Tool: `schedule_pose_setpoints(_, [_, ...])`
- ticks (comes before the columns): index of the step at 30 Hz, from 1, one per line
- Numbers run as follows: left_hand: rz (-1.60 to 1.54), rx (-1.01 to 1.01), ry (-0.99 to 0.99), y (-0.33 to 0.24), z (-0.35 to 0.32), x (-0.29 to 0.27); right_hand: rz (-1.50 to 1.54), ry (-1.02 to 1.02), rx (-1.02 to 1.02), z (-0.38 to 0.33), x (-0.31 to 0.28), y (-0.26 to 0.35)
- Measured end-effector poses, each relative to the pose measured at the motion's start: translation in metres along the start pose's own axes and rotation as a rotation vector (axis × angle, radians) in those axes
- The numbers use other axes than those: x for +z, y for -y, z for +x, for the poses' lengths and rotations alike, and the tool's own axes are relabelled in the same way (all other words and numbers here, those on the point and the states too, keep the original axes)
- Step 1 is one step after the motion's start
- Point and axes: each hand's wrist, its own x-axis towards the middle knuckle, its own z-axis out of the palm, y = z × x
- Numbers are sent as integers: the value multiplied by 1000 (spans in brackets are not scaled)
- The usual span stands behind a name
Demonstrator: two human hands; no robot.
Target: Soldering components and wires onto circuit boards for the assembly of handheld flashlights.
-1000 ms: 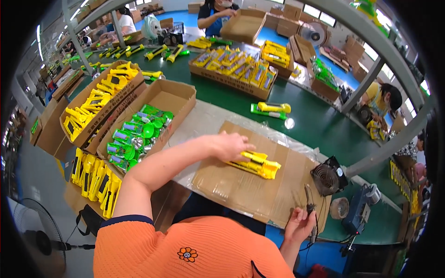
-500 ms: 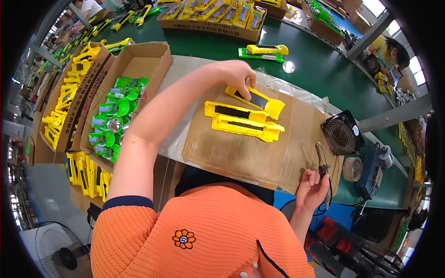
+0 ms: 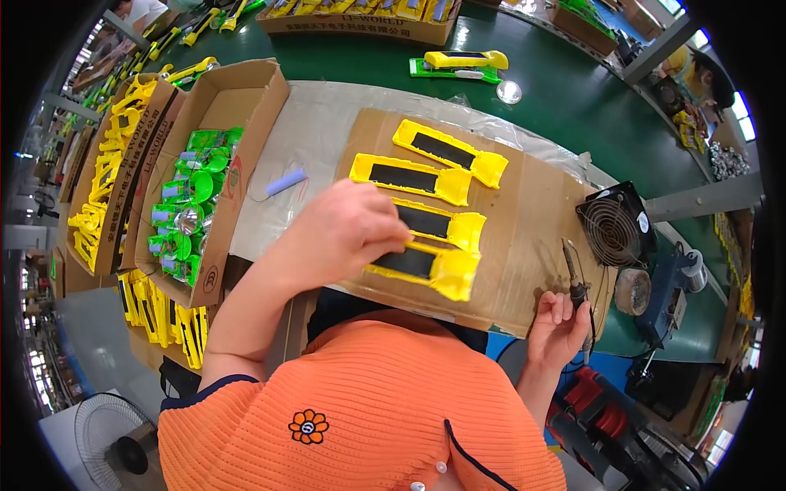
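My left hand [image 3: 348,229] is closed on the near edge of a yellow plastic housing [image 3: 454,274], whose inside shows a dark panel. Beyond it, several like housings lie in slanted rows on the cardboard sheet [image 3: 524,237]: one just behind [image 3: 467,229], one in the middle [image 3: 453,186] and the farthest [image 3: 490,168]. At the board's right side, my right hand [image 3: 558,331] grips a soldering iron [image 3: 578,293] by its dark handle, tip pointing up and away. A small lilac cylindrical cell [image 3: 286,181] lies left of the board.
Left stand a carton of green lamp parts [image 3: 246,155] and a carton of yellow housings [image 3: 151,180]. A small black fan [image 3: 610,229], tape roll [image 3: 632,292] and blue soldering station [image 3: 660,299] are at right. A yellow-green lamp [image 3: 458,65] lies on the green bench [image 3: 360,61].
My left hand has come from the farthest housing toward me and holds the nearest one. The housings are now spread apart, dark panels showing. My right hand still keeps the iron.
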Motion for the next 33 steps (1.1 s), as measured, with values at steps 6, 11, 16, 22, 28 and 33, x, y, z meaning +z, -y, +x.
schedule_pose_setpoints(6, [325, 56, -154, 13, -3, 47, 105, 63, 74, 3, -9, 1])
schedule_pose_setpoints(11, [338, 15, -165, -9, -8, -27, 33, 30, -3, -1, -9, 3])
schedule_pose_setpoints(16, [1086, -690, -130, 68, -115, -174, 80, -28, 35, 0, 14, 0])
schedule_pose_setpoints(22, [585, -939, 210, 163, -183, -202, 37, -130, 18, -4, 28, 0])
schedule_pose_setpoints(28, [376, -669, 220, 178, -204, -200, -139, -22, -25, 5, -10, 5])
schedule_pose_setpoints(33, [360, -497, -79, 157, -189, -224, -62, 38, -12, 2, -10, 2])
